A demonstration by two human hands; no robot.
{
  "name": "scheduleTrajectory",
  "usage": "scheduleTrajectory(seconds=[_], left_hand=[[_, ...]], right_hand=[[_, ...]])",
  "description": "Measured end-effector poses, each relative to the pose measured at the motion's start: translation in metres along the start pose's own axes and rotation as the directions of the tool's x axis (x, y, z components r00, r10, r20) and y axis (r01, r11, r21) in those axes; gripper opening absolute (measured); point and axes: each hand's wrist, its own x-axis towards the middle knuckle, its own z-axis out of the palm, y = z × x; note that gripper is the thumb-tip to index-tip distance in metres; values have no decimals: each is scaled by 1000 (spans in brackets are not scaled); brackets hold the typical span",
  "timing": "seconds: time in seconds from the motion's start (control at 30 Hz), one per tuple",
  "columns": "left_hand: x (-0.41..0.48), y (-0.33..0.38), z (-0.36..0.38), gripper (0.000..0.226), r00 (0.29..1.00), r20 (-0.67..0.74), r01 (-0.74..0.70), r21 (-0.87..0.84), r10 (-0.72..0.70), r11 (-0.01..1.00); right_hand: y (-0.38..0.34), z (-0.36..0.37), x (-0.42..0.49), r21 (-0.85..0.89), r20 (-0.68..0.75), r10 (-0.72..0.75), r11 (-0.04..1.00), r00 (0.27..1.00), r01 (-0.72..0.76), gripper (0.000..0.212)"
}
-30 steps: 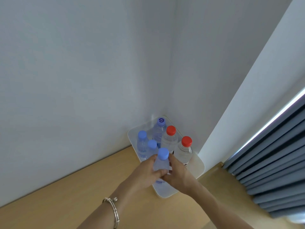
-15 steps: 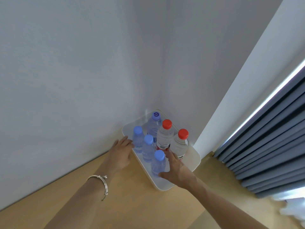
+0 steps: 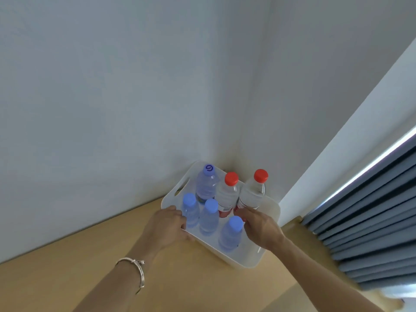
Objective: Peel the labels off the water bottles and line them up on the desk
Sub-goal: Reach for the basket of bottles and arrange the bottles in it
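White bin (image 3: 245,264) w/ bottles (image 3: 208,219); L hand (image 3: 167,226) on rim; R hand (image 3: 261,228) inside

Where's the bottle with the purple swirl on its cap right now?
In the head view, the swirl-capped bottle stands upright in the far left corner of the white bin, by the wall, with a red-capped bottle at its right.

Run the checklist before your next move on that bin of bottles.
1. Left hand grips the white bin by its rim: ok.
2. Right hand has a hold: cannot tell; its fingers reach the red-cap bottles.
3. All six bottles upright in the bin: ok.
4. Labels off: not ok; red-cap bottles show them.
5. Bottles lined up on the desk: not ok; none there.
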Motion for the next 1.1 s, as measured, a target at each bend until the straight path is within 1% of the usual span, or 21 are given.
scheduleTrajectory(seconds=[0.03, 0.1, 0.23, 0.27, 0.33, 0.37, 0.43, 0.5, 0.53, 0.57, 0.63, 0.67, 0.73, 0.77, 0.87, 0.93, 1.0, 1.1], left_hand=[[-7, 0, 1, 47, 997, 56, 61, -11, -60, 998], [-22, 1, 0, 53, 983, 126, 135, 1, -134, 991], [-50, 1, 0, 56, 968, 163, 189, 13, -189, 982], [-55, 1, 0, 57, 965, 164, 207, 8, -206, 978], [-64, 3, 2, 60, 956, 171, 244, -8, -239, 970], [-68, 6, 4, 60, 952, 164, 263, -4, -259, 965], [-73, 14, 5, 58, 945, 139, 298, 0, -296, 954], [-74, 24, 8, 56, 938, 123, 326, 10, -324, 945], [-73, 28, 12, 58, 933, 106, 345, 11, -345, 938], [-72, 32, 15, 62, 931, 65, 361, -3, -360, 933], [-72, 34, 23, 68, 938, -94, 335, 13, -332, 942], [-71, 36, 29, 70, 932, -116, 348, 26, -343, 937], [-60, 35, 41, 72, 909, -222, 368, 36, -352, 929], [-56, 36, 48, 71, 903, -243, 370, 23, -353, 929], [-44, 41, 61, 66, 911, -229, 346, -26, -343, 938], [-35, 44, 64, 64, 910, -225, 342, -65, -347, 938], [-24, 49, 62, 64, 908, -225, 339, -103, -353, 935], [-8, 55, 51, 64, 914, -228, 322, -89, -334, 942]], right_hand=[[2, -1, 4, -15, 17, -9, 1000, 1000, 10, 37], [3, -3, 14, -34, 36, -63, 997, 997, 64, 34], [-8, -4, 39, -98, 108, -183, 976, 977, 194, 31], [-10, -4, 46, -127, 129, -207, 966, 970, 223, 37], [-13, -4, 62, -152, 143, -264, 947, 954, 284, 58], [-14, -3, 69, -163, 154, -287, 936, 946, 310, 64], [-19, -2, 79, -231, 197, -323, 902, 925, 364, 68], [-21, 0, 90, -262, 225, -364, 871, 904, 416, 75], [-21, 0, 94, -274, 234, -379, 858, 895, 435, 77], [-21, 0, 100, -280, 243, -387, 850, 890, 446, 78], [-20, -3, 112, -282, 234, -405, 842, 884, 461, 76], [-20, -4, 120, -281, 242, -413, 836, 878, 471, 72], [-21, -7, 136, -300, 266, -418, 821, 869, 487, 52], [-24, -8, 143, -319, 277, -415, 811, 867, 490, 44], [-29, -7, 157, -374, 301, -346, 814, 889, 444, 28], [-30, -7, 161, -393, 349, -303, 811, 887, 432, 35], [-27, -10, 166, -416, 366, -302, 793, 880, 445, 45], [-19, -17, 174, -425, 370, -296, 789, 881, 443, 56]])
